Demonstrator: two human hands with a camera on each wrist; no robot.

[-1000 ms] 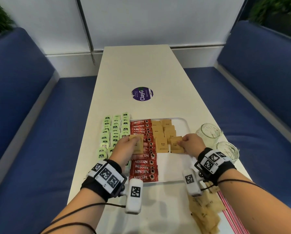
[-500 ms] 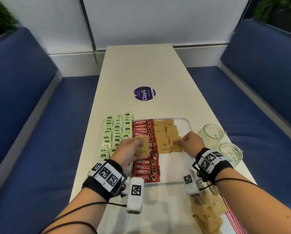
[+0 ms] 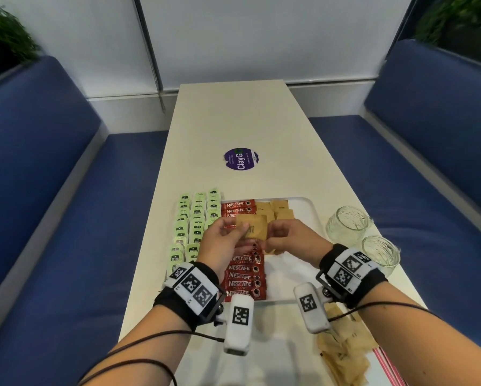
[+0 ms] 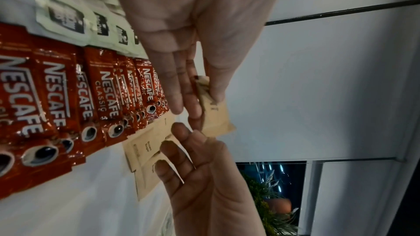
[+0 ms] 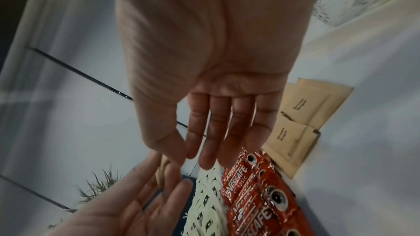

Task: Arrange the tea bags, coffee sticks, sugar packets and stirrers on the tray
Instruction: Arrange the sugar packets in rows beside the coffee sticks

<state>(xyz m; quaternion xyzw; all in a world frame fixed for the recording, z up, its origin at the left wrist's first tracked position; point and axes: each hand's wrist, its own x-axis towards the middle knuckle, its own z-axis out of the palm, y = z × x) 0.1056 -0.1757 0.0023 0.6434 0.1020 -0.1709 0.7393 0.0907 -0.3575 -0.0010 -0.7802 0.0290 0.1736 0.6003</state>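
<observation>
My left hand (image 3: 240, 232) pinches a small stack of brown sugar packets (image 3: 251, 231) between thumb and fingers, lifted above the coffee sticks; the left wrist view shows the same packets (image 4: 216, 114). My right hand (image 3: 275, 238) reaches in from the right, its straight fingers (image 5: 204, 153) meeting the packets' edge. On the white tray (image 3: 314, 210), green tea bags (image 3: 194, 218) fill the left rows, red coffee sticks (image 3: 242, 277) the middle column, and sugar packets (image 3: 279, 208) lie right of them. Striped stirrers (image 3: 387, 366) lie at the table's near right edge.
A loose heap of brown sugar packets (image 3: 345, 352) lies on the table under my right forearm. Two glass jars (image 3: 345, 224) (image 3: 380, 253) stand right of the tray. A purple sticker (image 3: 241, 158) marks the table (image 3: 233, 112) beyond it. Blue benches flank both sides.
My right hand left the sugar packet it laid on the tray and moved left to the packets in my left hand. Both hands rose a little above the tray.
</observation>
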